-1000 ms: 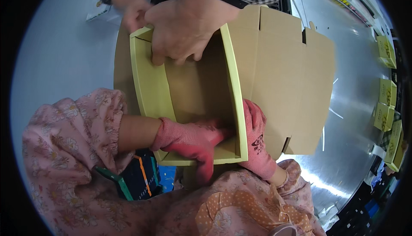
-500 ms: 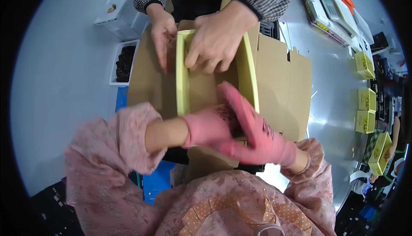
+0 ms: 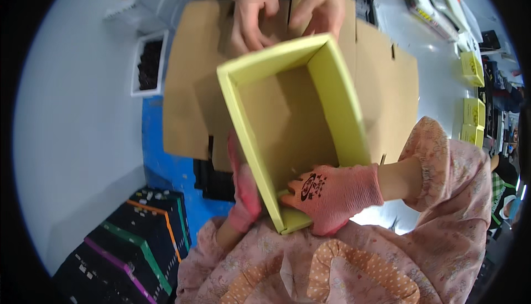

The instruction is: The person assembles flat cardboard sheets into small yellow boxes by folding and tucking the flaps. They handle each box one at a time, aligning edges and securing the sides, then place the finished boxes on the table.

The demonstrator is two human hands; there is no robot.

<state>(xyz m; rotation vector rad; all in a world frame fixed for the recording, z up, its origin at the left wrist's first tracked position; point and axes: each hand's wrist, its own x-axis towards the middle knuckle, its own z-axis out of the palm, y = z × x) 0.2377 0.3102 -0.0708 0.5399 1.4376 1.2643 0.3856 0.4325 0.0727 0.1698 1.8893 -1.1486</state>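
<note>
A pale yellow rectangular carton (image 3: 338,99), open at the top, sits slightly askew in front of my chest, its near end close to my clothes. My right hand (image 3: 334,196), in a pink knitted glove with dark print, is hooked over the near end wall with its fingers inside. Along the outside of the left wall my left hand (image 3: 245,193), also gloved in pink, presses against the carton; part of it is hidden behind that wall. Another person's bare hands (image 3: 315,5) are just beyond the carton's far end, apart from mine.
Flattened brown cardboard (image 3: 188,82) lies beneath the carton. At left stands a white tray of dark material (image 3: 149,63); black crates with coloured stripes (image 3: 127,243) are lower left. A metal table (image 3: 426,66) runs along the right, with more yellow boxes (image 3: 473,110) at its far side.
The carton has come nearer to me and turned slightly. My hands, earlier crossed at its near end, now hold its left wall and near end. The other person's hands have left its inside.
</note>
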